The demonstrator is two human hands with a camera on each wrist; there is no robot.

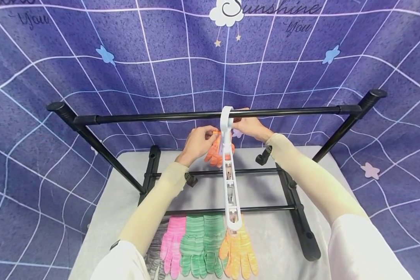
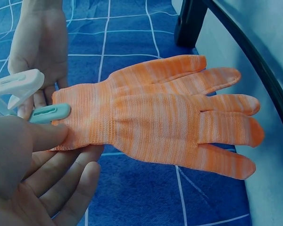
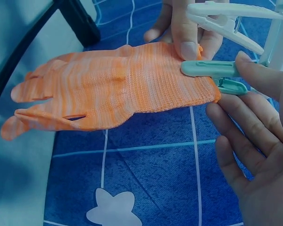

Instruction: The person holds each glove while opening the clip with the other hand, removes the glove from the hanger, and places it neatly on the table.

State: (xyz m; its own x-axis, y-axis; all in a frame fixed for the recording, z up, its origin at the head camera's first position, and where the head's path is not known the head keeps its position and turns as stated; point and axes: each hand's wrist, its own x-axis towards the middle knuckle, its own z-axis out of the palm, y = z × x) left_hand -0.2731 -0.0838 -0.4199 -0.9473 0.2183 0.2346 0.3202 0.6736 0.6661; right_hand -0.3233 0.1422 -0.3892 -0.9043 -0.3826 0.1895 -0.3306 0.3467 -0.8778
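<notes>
An orange striped knit glove hangs by its cuff near the top of a white folding clip hanger. My left hand pinches the cuff between thumb and fingers. On the hanger's other side, my right hand pinches the outer end of a green clothes clip with its thumb on top and fingers beneath. In the right wrist view the clip's upper arm lies over the cuff. A white clip stands just above. In the head view the hanger partly hides the glove and clip.
A black rack bar carries the hanger's hook, with lower rails behind. Pink, green, orange-yellow and dark grey gloves lie in a row on the pale surface. A blue patterned cloth hangs behind.
</notes>
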